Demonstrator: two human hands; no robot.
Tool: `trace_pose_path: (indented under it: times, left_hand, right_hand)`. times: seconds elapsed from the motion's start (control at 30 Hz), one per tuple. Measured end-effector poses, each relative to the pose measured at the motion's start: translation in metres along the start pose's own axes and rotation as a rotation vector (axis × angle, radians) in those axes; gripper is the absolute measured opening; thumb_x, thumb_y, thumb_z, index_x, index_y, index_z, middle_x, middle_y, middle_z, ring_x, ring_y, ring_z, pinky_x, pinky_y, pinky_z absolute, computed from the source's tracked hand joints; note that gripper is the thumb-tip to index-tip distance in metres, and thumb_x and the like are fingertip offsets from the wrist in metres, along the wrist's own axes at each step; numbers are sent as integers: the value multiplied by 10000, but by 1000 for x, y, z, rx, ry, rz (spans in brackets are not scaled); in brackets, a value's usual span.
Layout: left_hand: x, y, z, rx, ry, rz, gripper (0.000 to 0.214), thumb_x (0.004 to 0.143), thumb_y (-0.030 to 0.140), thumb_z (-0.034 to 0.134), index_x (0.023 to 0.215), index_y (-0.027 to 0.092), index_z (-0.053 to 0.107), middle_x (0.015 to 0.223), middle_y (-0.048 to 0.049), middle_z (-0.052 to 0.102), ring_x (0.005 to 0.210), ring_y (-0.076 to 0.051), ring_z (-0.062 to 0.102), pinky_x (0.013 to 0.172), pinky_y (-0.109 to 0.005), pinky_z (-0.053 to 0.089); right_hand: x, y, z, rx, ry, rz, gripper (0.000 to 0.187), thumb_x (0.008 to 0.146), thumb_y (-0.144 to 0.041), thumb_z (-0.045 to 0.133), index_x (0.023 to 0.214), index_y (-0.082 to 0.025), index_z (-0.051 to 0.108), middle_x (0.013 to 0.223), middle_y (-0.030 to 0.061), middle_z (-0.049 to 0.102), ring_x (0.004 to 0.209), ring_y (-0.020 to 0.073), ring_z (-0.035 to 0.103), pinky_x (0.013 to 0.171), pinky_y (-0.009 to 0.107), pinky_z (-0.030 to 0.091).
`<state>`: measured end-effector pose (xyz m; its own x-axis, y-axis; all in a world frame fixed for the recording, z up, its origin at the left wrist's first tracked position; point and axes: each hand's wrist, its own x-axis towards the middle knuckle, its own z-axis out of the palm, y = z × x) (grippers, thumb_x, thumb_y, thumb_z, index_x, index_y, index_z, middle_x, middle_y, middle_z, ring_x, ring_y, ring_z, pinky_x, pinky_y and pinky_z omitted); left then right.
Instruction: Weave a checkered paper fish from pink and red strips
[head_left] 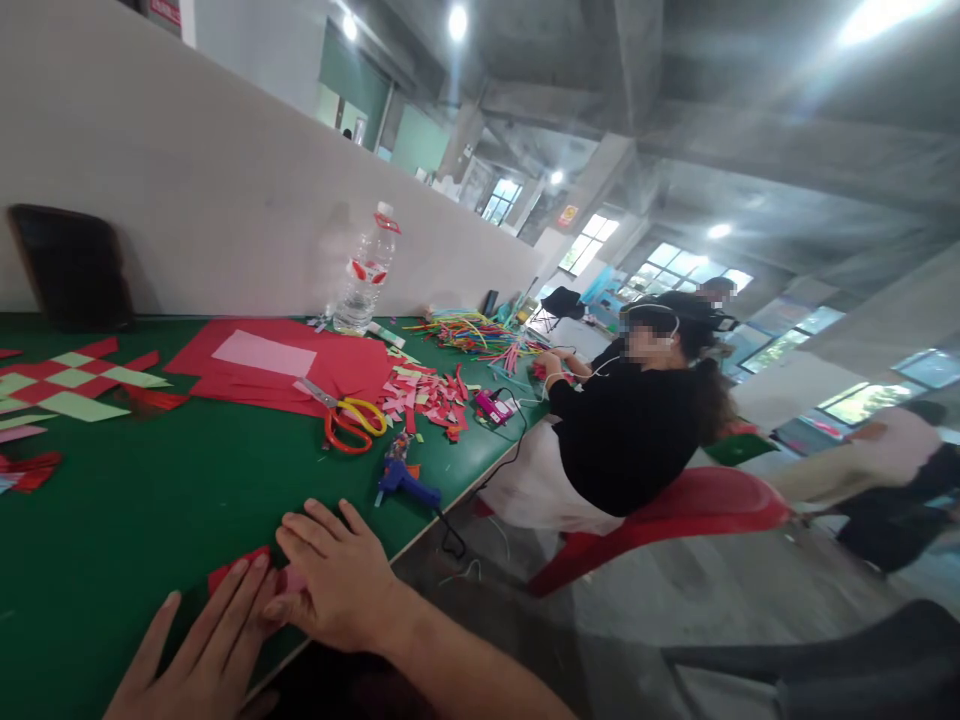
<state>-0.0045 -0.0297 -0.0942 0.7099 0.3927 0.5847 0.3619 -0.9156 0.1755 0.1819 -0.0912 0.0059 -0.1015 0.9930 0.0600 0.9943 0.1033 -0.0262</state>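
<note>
My left hand (196, 650) lies flat with its fingers stretched out on the green table (135, 520), fingertips on a small red paper piece (238, 570). My right hand (341, 580) rests palm down beside it, fingers extended, covering the other end of the same red piece. Neither hand grips anything. Most of the red piece is hidden under the two hands.
A blue glue gun (401, 480) and orange-yellow scissors (349, 420) lie ahead. Red paper sheets (285, 365), cut strips (424, 395), a woven red-green piece (75, 380) and a water bottle (365, 270) sit further back. A person in black (630, 420) works on the right.
</note>
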Motion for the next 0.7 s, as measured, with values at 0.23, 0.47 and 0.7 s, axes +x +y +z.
trace_pose_path:
  times: [0.23, 0.47, 0.7]
  left_hand:
    - [22, 17, -40, 154, -235, -44, 541, 934, 496, 454, 1372, 193, 547, 1495, -110, 432, 1362, -288, 441, 1203, -556, 88]
    - [3, 18, -45, 160, -165, 28, 367, 982, 275, 435, 1312, 233, 590, 1385, -50, 577, 1287, -194, 532, 1219, -433, 163]
    - [30, 33, -84, -653, -146, -346, 379, 1019, 306, 351, 1314, 234, 577, 1293, -54, 649, 1167, -169, 622, 1043, -327, 458]
  right_hand:
    - [-48, 5, 7, 4, 59, 140, 600, 966, -529, 408, 1440, -161, 430, 1489, 90, 468, 1416, 209, 357, 1153, 428, 324]
    - [-93, 24, 14, 179, 183, 242, 381, 963, -348, 459, 1281, -183, 588, 1320, 113, 610, 1240, 257, 538, 1027, 475, 459]
    - [-91, 22, -12, 605, 346, 287, 358, 938, -364, 521, 1280, -270, 568, 1320, 91, 582, 1213, 241, 550, 1028, 450, 475]
